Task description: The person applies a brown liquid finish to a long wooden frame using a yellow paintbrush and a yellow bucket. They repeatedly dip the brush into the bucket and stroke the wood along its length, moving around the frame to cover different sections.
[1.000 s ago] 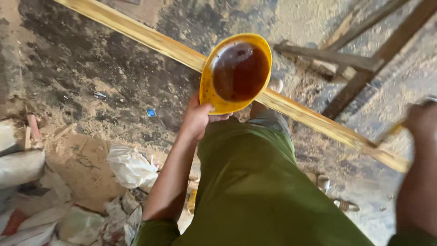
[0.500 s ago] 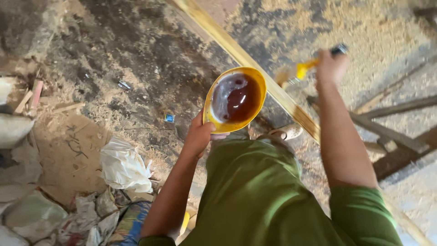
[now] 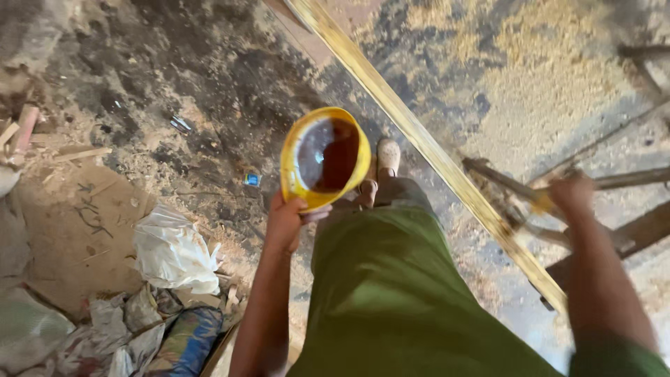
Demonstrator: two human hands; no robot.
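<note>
My left hand (image 3: 287, 220) grips the lower rim of a yellow bowl-like container (image 3: 323, 158) holding dark brown liquid, held out in front of my body. My right hand (image 3: 574, 195) is blurred and closed on a yellow-handled brush (image 3: 541, 202), just right of a long pale wooden plank (image 3: 419, 139) that runs diagonally across the floor. My green clothing (image 3: 398, 293) fills the lower middle, and one dusty shoe (image 3: 388, 155) shows beyond the container.
The dirt floor is strewn with sawdust (image 3: 530, 77). A white plastic bag (image 3: 173, 253), cardboard (image 3: 77, 230) and rubbish lie at the lower left. Dark wooden frame pieces (image 3: 621, 209) stand at the right, under the plank.
My right hand with the brush has swung from above the plank down to its right side. The view has shifted, and the container stays in my left hand.
</note>
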